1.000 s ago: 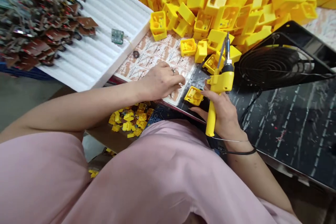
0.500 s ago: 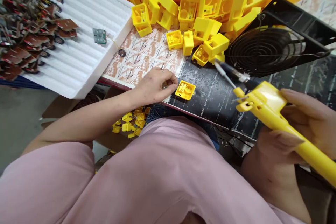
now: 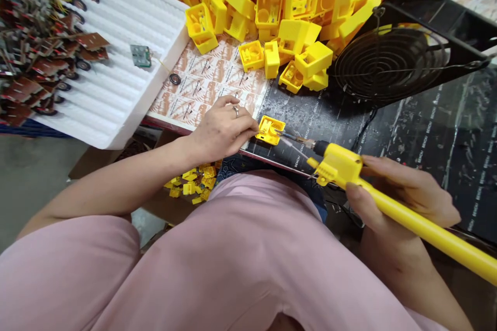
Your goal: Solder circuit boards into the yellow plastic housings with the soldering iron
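Observation:
A small yellow plastic case (image 3: 271,130) lies open side up near the bench's front edge, with parts inside. At its left side are the fingertips of my left hand (image 3: 229,128), pinched together; whatever sits between them is hidden. My right hand (image 3: 399,196) is wrapped round the handle of a yellow soldering gun (image 3: 344,164), which points left. The gun's metal tip and thin feed tube reach the right part of the case.
Many yellow cases (image 3: 240,2) are heaped at the back. A black fan (image 3: 388,64) stands at right. To the left, a white foam tray (image 3: 128,93) carries circuit boards (image 3: 50,67); one green board (image 3: 140,56) is wired to a round part (image 3: 174,79). More yellow pieces (image 3: 190,187) lie below the bench.
My right hand has brought the soldering gun left and down, so its tip has come to the case. My left hand has stayed beside the case, its fingers turned slightly.

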A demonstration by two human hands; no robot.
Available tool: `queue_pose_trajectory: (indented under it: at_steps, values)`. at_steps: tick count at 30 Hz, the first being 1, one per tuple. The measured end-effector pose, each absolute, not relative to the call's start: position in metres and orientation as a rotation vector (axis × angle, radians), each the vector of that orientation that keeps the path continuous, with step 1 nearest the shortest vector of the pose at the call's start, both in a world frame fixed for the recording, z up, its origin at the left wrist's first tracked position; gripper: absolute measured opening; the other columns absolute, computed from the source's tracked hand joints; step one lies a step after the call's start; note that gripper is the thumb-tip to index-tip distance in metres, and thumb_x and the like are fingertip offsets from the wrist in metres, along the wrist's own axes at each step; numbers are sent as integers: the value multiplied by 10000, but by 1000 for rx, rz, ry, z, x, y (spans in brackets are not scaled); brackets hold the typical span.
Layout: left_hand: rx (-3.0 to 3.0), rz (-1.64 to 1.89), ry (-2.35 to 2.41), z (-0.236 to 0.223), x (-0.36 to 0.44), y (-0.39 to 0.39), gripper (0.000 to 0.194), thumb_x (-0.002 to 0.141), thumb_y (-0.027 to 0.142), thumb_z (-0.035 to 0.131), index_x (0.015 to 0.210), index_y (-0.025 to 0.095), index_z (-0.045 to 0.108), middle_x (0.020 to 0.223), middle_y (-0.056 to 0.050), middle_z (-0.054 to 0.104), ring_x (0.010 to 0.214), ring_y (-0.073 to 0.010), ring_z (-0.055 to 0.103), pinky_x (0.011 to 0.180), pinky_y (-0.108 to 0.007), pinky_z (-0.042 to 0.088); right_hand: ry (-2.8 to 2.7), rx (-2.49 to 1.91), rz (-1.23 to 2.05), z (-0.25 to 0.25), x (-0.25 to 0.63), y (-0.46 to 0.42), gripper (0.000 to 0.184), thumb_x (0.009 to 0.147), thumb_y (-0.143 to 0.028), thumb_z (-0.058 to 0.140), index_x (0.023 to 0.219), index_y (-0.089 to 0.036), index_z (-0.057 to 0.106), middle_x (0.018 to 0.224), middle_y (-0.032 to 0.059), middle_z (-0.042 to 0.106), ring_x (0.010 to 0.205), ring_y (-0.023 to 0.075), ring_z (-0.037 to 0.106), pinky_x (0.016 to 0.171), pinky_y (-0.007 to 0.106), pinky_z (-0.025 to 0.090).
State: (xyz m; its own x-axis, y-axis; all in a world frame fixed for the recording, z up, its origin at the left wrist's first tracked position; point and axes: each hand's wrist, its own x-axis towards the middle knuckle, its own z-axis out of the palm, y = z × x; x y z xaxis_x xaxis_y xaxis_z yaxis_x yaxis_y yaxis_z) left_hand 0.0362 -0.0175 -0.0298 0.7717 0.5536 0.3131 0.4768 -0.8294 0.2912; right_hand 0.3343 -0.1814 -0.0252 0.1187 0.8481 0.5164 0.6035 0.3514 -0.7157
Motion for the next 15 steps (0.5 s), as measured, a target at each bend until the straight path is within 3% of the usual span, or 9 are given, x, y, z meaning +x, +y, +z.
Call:
queue_pose_trajectory:
  at_steps: [5,10,15]
  values:
    - [2810,603,815,-32,37,-20,304,1067,238,517,905,222,773,854,-32,813,776,-186,712,1060,-459,550,-1891,-1112,221,-7,324,-162,405,863,-153,860,1222,-277,719,829,-15,789,644,181,755,482,273,577]
    - [2844,597,783,-33,37,-19,317,1062,221,511,888,214,777,838,-29,808,766,-179,704,1069,-472,551,-1914,-1072,145,-14,324,-154,104,978,-289,778,973,-262,678,773,-16,768,602,144,732,451,243,514]
    - [2917,661,711,-34,37,-17,308,1073,212,514,903,203,771,838,-19,808,757,-171,712,1080,-460,557,-2021,-1107,210,-10,319,-150,204,1036,-345,707,859,-245,689,762,8,771,624,134,737,547,241,579]
